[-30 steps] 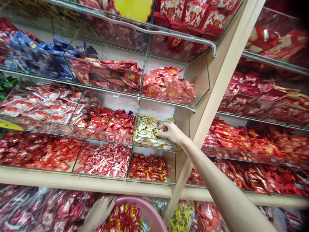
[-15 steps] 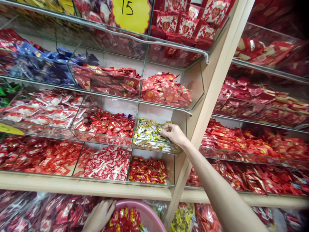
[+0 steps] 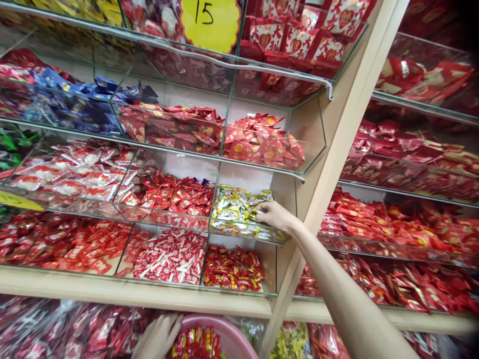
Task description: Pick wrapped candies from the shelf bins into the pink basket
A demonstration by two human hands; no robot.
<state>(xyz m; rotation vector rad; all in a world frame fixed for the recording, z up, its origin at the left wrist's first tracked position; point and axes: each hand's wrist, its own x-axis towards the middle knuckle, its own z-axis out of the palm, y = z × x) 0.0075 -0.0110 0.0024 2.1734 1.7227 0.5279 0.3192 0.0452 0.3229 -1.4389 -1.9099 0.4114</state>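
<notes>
Head view: right hand point(image 3: 275, 215) reaches into the yellow-and-white wrapped candies point(image 3: 236, 205), its grip curled at them; left hand point(image 3: 157, 337), fingers loosely spread, touches the pink basin's point(image 3: 234, 333) rim.

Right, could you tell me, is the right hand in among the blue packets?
No, the right hand is at the yellow-and-white candies.

This was a candy shop: wrapped sweets point(image 3: 179, 197) were sorted by kind into glass-fronted bins point(image 3: 187, 219) on wooden shelves point(image 3: 149, 294), and a yellow sign point(image 3: 210, 22) with a handwritten "15" hung above them like a price tag.
</notes>
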